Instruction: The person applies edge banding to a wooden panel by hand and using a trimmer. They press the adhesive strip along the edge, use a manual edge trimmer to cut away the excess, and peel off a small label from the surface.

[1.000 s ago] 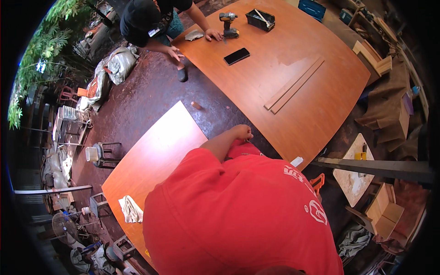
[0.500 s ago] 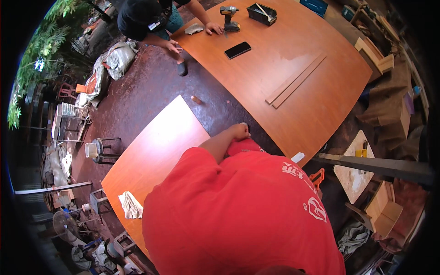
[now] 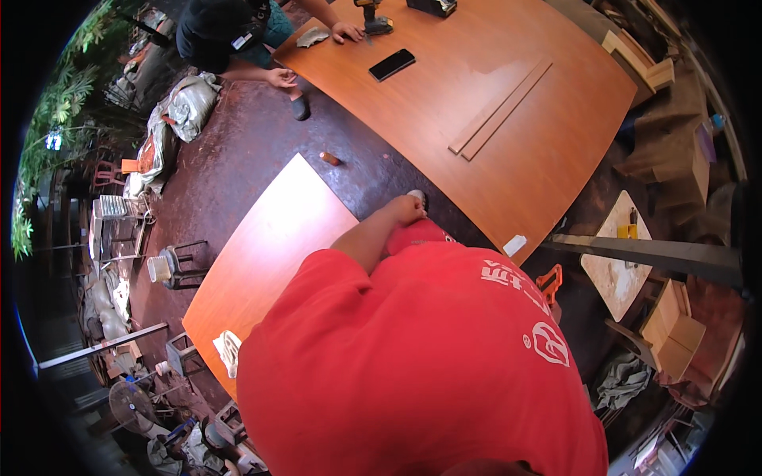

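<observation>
My left hand (image 3: 408, 209) is curled closed in front of my red shirt, beside the gap between two wooden panels; what it holds, if anything, is hidden. Past my right side, my right hand (image 3: 556, 312) shows only as a sliver, its fingers mostly behind the shirt. It appears to grip an orange open-framed tool (image 3: 549, 283). Close to that tool, a small white piece (image 3: 514, 244) lies on the near corner of the large brown panel (image 3: 508, 182). Two narrow wood strips (image 3: 508, 103) and a black phone (image 3: 392, 65) lie farther up that panel.
Across the panel, another person's hand (image 3: 348, 32) rests near a cordless drill (image 3: 373, 17). A second panel (image 3: 270, 238) with a white cloth (image 3: 228, 351) lies at left. A bar (image 3: 651, 258) juts in from the right. A stool (image 3: 178, 266) and a fan (image 3: 131, 403) stand left.
The whole view has shifted a little, so the large panel and its items sit higher and farther left. My hands keep much the same poses.
</observation>
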The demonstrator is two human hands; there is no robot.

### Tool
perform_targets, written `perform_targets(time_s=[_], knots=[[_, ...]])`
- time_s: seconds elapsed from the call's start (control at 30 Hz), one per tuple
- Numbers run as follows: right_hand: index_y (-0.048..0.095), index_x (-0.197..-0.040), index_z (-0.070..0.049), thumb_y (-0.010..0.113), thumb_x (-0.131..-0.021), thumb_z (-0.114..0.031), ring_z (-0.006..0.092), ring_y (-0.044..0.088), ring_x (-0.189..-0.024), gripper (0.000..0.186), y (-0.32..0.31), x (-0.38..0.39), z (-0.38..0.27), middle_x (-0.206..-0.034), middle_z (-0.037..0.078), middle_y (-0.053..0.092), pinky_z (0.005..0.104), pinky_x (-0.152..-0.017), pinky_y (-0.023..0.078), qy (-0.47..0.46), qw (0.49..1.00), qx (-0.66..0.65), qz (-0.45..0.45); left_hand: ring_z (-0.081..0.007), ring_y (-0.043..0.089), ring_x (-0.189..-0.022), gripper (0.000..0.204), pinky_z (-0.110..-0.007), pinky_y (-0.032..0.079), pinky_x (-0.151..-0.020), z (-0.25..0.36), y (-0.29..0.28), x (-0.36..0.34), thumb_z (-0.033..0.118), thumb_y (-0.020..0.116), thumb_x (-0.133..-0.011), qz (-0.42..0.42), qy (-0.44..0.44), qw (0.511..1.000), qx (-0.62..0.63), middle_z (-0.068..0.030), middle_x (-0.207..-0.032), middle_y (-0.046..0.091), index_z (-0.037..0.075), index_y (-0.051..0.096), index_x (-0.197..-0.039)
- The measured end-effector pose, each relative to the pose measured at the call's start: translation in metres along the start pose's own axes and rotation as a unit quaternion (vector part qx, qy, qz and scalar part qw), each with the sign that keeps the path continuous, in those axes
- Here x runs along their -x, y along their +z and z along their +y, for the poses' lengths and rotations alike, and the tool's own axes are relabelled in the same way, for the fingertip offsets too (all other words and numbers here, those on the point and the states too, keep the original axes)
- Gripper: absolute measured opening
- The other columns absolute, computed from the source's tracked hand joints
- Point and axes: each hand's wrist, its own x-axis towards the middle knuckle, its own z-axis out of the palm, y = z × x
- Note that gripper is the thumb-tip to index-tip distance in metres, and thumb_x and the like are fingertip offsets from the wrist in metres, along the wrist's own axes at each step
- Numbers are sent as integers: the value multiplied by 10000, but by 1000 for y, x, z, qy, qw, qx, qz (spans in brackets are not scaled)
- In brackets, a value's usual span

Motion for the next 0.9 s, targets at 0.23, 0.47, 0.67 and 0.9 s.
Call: perform_targets(time_s=[0.23,0.47,0.67,0.9], knots=[[637,-856,30,681,-873,-235,170,550,-579,269,-1,1,9,-648,95,608,344,-573,431,-23,999,48,10,-318,673,-818,287,-413,517,-738,6,-1,6,363,710,-798,5,17,1000,5,-162,-840,693,78,688,-825],[631,-852,25,689,-869,-247,175,544,-576,279,19,-11,36,-638,115,598,359,-574,434,-35,999,-9,12,-341,663,-796,340,-428,508,-722,11,-23,5,387,715,-790,2,7,1000,-23,-180,-824,681,49,680,-802],[634,-850,33,691,-872,-242,164,538,-584,282,17,-2,26,-635,108,601,359,-556,432,-52,995,64,49,-341,662,-765,325,-431,511,-711,-5,-29,-14,397,693,-795,-11,32,999,-22,-173,-795,683,75,683,-748],[641,-850,34,706,-863,-226,141,522,-611,268,50,-14,24,-668,74,619,362,-582,444,15,997,29,75,-319,672,-767,316,-430,514,-707,-27,-79,-87,396,688,-779,-85,52,995,-32,-166,-784,685,80,693,-753]])
